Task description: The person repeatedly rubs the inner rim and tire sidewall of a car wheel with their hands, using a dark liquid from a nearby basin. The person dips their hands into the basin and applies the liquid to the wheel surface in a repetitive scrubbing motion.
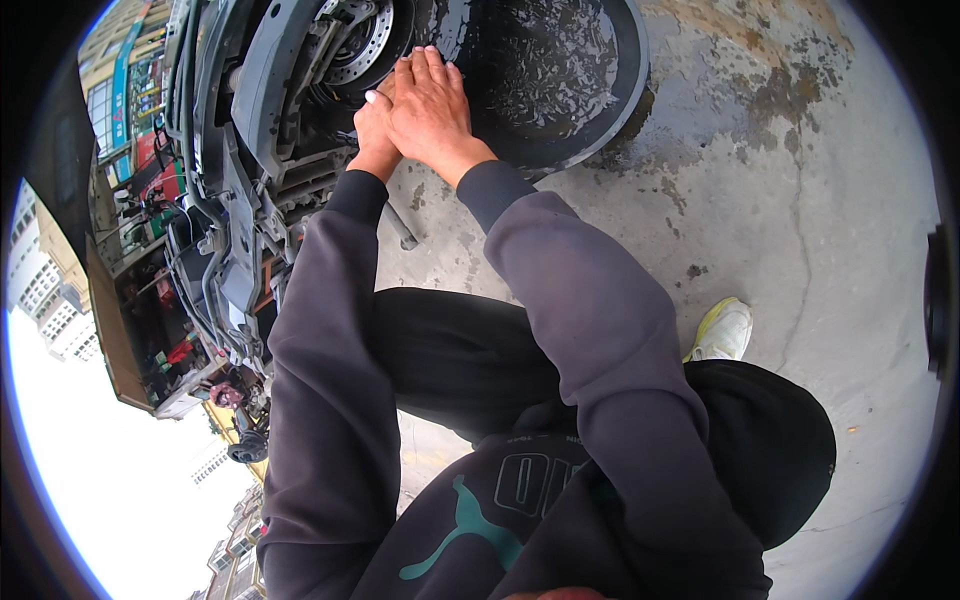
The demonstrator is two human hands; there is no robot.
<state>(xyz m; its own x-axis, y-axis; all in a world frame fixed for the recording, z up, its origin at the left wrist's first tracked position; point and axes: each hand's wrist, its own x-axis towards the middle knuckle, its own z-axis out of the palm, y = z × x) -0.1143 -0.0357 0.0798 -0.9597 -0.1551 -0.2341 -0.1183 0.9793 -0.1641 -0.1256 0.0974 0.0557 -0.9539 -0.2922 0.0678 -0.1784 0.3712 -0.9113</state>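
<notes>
Grey concrete (720,240) lies near the glossy, wet black tyre (437,25).

Dark wheel (403,40) with perforated silver brake disc (374,55), beside a round water-filled basin (634,85)

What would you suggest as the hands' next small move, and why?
Perhaps lift the right hand off the left hand first: it lies partly over it near the brake disc, hiding what lies beneath, so lifting it should free the left and show more.

The right hand (430,108) overlaps the left hand (374,128) near a basin (634,92).
</notes>
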